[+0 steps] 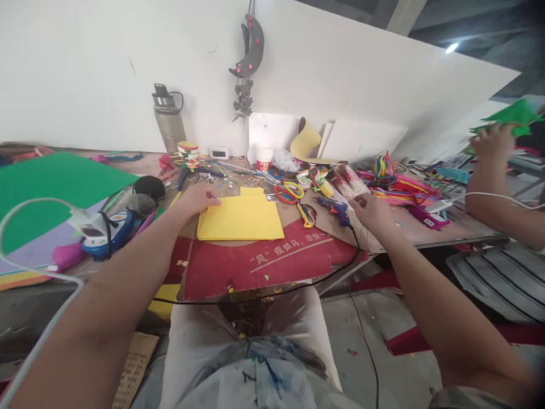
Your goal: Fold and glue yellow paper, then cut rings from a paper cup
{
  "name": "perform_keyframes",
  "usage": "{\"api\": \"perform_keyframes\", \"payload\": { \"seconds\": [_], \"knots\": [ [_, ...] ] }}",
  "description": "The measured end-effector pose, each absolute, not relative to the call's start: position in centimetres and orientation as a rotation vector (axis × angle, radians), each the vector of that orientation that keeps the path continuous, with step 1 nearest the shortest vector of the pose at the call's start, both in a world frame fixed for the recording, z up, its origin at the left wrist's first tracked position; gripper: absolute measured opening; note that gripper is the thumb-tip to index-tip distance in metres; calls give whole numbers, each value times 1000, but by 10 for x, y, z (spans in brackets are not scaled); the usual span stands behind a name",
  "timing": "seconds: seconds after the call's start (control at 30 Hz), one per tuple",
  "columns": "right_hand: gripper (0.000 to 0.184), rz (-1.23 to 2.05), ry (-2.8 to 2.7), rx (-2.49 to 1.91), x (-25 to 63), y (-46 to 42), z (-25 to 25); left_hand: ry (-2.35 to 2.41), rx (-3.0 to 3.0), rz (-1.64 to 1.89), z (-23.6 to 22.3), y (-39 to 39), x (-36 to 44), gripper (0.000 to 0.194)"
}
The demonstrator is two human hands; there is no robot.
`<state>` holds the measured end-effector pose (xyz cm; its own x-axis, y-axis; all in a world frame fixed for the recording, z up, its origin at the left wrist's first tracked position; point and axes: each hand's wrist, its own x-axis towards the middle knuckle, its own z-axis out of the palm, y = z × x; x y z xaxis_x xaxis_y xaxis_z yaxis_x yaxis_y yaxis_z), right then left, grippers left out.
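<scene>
Yellow sheets [242, 220] lie central on the table [412, 232], apparently being steadied, left hand [198, 200] touching their far-left corner, right hand [374, 215] beside the glue gun [339, 211], both grips indeterminable; any lift calls for separated edges.

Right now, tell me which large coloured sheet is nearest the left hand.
The yellow sheet on the red-printed cardboard, with the left hand at its edge; the green sheet and the lilac sheet lie farther left.

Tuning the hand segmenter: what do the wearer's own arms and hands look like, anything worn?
Left hand and right hand bare, no gloves or watch visible; forearms uncovered. Mottled greyish cloth, probably a sleeve, shows low by the right elbow; none on the left.
</scene>
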<state>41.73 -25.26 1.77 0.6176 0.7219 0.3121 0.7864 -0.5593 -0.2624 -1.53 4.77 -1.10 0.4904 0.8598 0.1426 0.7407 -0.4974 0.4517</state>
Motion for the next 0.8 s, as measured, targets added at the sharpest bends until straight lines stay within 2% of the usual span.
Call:
{"api": "perform_keyframes", "payload": {
  "seconds": [0.17, 0.37, 0.6, 0.73, 0.8],
  "knots": [
    [64, -130, -1280, -2650, 389, -258, -8, 1336, 2399, 501, -6, 43, -14, 22],
    [57, 39, -1250, -2791, 362, -234, -4, 1359, 2377, 432, 2, 35, -14, 22],
    [54, -39, -1360, -2847, 342, -231, -4, 1341, 2399, 453, -2, 41, -15, 23],
    [63, 21, -1455, -2723, 358, -235, 2, 1348, 2394, 461, -7, 44, -15, 24],
    [60, 33, -1390, -2674, 382, -237, 11, 1352, 2394, 467, -7, 45, -15, 24]
  ]
}}
